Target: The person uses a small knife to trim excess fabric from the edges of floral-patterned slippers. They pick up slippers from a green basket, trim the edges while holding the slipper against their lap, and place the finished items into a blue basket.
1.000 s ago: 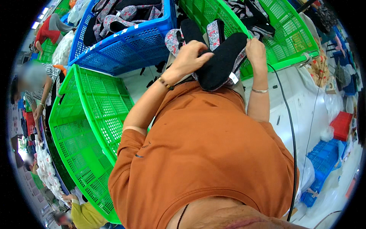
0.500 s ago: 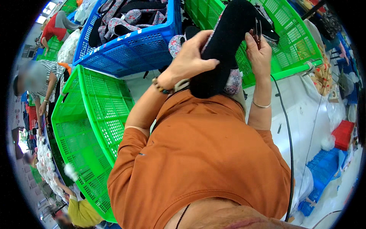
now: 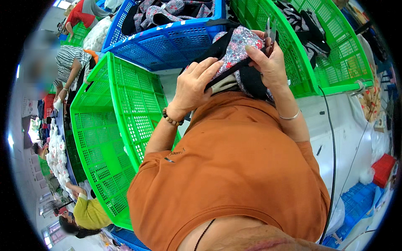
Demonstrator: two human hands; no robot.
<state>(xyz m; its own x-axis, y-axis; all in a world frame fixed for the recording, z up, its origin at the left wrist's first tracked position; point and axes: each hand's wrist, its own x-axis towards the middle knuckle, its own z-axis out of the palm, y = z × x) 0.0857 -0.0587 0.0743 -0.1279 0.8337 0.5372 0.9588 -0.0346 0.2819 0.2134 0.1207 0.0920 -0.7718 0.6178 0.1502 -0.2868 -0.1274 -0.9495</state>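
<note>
A floral cloth slipper (image 3: pixel 239 48) with black edging lies across my lap, its flowered side up. My left hand (image 3: pixel 194 85) is closed on its near left edge, the fingers laid over the black border. Small thread snips (image 3: pixel 272 34) stand up from my right hand (image 3: pixel 270 69), blades pointing away from me. That hand is closed round them, and its thumb presses on the slipper's right end. Below it, another black and floral piece (image 3: pixel 252 87) shows partly, over my lap. The slipper's underside is hidden.
A blue crate (image 3: pixel 167 48) full of similar slippers stands ahead. To the right is a green crate (image 3: pixel 287 54) holding more black and patterned pieces. Empty-looking green baskets (image 3: pixel 121 113) sit at my left. A black cable (image 3: pixel 333 142) hangs at right. Several people work at far left.
The slipper has turned from its black sole to its floral side. My left hand has shifted from the sole to the near edge; my right hand still has the snips.
</note>
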